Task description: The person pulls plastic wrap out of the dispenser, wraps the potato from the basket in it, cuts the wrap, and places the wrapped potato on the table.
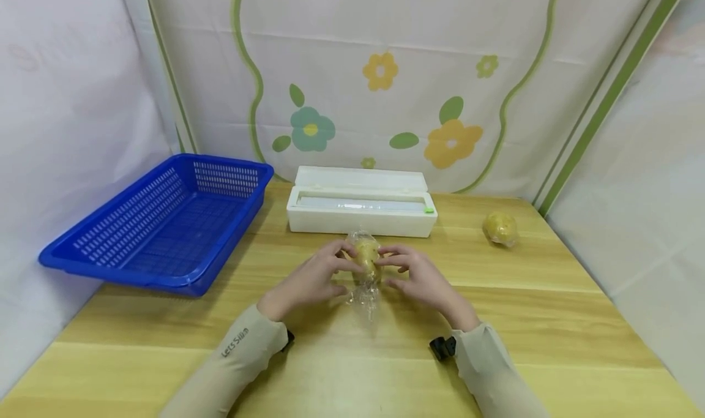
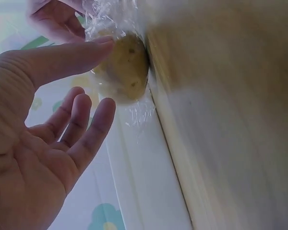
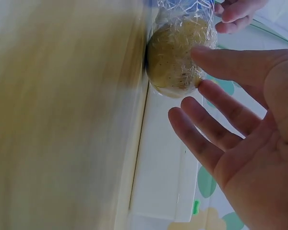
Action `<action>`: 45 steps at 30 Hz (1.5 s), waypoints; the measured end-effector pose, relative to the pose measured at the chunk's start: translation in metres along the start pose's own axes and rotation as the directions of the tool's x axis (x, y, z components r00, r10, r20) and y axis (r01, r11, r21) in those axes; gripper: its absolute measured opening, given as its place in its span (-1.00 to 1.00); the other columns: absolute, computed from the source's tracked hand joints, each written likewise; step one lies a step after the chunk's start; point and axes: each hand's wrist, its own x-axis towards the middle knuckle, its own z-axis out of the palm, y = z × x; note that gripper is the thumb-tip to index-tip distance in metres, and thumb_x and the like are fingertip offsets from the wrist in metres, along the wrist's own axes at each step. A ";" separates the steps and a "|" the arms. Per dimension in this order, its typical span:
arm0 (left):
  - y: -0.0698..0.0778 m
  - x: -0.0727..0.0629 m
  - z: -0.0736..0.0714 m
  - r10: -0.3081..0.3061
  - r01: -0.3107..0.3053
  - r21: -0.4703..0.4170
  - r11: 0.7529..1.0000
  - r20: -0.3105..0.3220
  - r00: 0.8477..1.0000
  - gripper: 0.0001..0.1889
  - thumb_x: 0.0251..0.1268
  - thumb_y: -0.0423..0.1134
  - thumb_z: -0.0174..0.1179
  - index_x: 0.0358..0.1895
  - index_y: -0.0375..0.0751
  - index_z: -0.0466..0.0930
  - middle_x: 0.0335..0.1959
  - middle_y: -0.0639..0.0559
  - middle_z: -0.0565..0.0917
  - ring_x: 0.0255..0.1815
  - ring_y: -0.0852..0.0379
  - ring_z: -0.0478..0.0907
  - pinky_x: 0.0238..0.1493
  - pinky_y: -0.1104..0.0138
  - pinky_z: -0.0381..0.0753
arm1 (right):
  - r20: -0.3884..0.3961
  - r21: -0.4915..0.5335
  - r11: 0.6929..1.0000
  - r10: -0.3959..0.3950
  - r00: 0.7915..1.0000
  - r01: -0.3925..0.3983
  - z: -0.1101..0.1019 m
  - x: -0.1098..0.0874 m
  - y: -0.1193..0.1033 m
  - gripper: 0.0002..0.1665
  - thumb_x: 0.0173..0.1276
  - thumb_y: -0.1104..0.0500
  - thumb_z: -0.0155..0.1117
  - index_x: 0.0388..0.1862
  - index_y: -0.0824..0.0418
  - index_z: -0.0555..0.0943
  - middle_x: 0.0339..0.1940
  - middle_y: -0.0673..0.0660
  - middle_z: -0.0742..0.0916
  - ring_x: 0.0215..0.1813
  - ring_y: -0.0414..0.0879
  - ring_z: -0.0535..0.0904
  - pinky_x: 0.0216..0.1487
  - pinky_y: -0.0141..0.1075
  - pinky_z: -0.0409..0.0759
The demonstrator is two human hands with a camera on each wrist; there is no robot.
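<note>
A potato (image 1: 366, 260) in clear plastic wrap sits on the table between both hands, with loose film (image 1: 366, 297) bunched at its near end. On its left side, my left hand (image 1: 319, 277) has its fingers spread and the fingertips at the wrapped surface. My right hand (image 1: 418, 278) mirrors it from the right. In the left wrist view, the thumb lies over the edge of the potato (image 2: 127, 69) while other fingers stand apart from it. The right wrist view has the thumb against the film on the potato (image 3: 170, 60), the fingers loosely extended.
Just behind the hands stands a white box (image 1: 360, 221) with its lid up and a roll of film (image 1: 360, 204) inside. A blue plastic basket (image 1: 220, 246) is at the left. Another wrapped potato (image 1: 500, 227) lies at the right rear of the wooden table (image 1: 352, 375).
</note>
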 end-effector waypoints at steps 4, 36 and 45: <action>0.000 0.002 -0.001 -0.004 0.004 0.017 1.000 0.014 1.000 -0.58 -0.02 -0.51 0.47 -0.04 -0.06 0.77 -0.02 0.02 0.47 0.02 0.11 0.39 -0.03 0.27 0.52 | 0.006 -0.023 1.000 -0.014 1.000 0.014 -0.001 0.002 -0.001 -0.52 0.18 0.51 0.36 0.08 0.22 0.70 0.26 0.20 0.55 0.25 0.16 0.46 0.14 0.01 0.50; -0.006 0.005 0.005 -0.035 0.028 0.039 0.999 0.191 0.981 -0.48 0.03 -0.67 0.27 -0.05 0.03 0.78 -0.24 0.28 0.70 -0.25 0.20 0.54 -0.19 0.37 0.53 | 0.128 -0.125 0.984 -0.110 0.986 0.126 -0.002 -0.009 -0.018 -0.58 0.02 0.40 0.54 -0.09 0.15 0.76 -0.11 -0.04 0.67 -0.02 -0.10 0.56 0.03 -0.13 0.55; -0.004 0.013 0.006 0.057 -0.062 0.044 0.997 0.109 0.992 -0.77 0.01 -0.38 0.50 -0.23 -0.06 0.80 -0.24 0.18 0.69 -0.25 0.30 0.60 -0.19 0.45 0.57 | 0.110 -0.150 0.981 -0.111 0.988 0.127 0.000 -0.006 -0.017 -0.49 -0.08 0.26 0.66 -0.06 0.17 0.74 -0.07 -0.01 0.68 0.01 -0.08 0.57 0.07 -0.11 0.54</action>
